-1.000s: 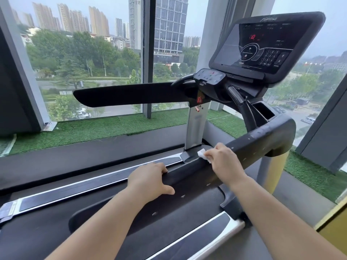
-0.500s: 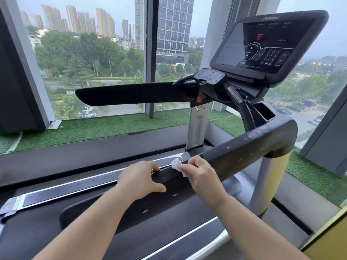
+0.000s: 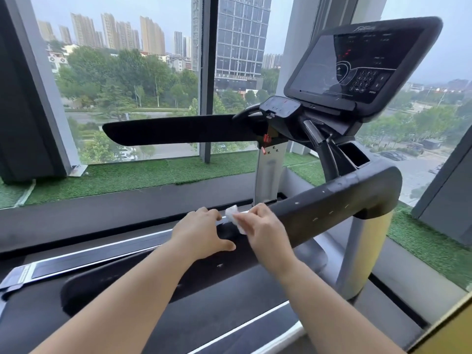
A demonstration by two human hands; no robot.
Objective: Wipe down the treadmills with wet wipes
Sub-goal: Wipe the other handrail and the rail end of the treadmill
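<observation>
Small white crumpled wet wipe (image 3: 233, 217) sits on top of the black padded treadmill handrail (image 3: 332, 203), mid-length. Right hand (image 3: 263, 227) fingers pinch it. Left hand (image 3: 201, 233) fingers curl over the handrail just beside. Wipe looks light, limp, probably slick: keep it bunched and press it flat.

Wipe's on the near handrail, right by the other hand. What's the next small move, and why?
Probably lift the left hand off the near handrail: it holds the rail right beside the wet wipe pinched in the right hand, blocking the stretch toward you.
</observation>
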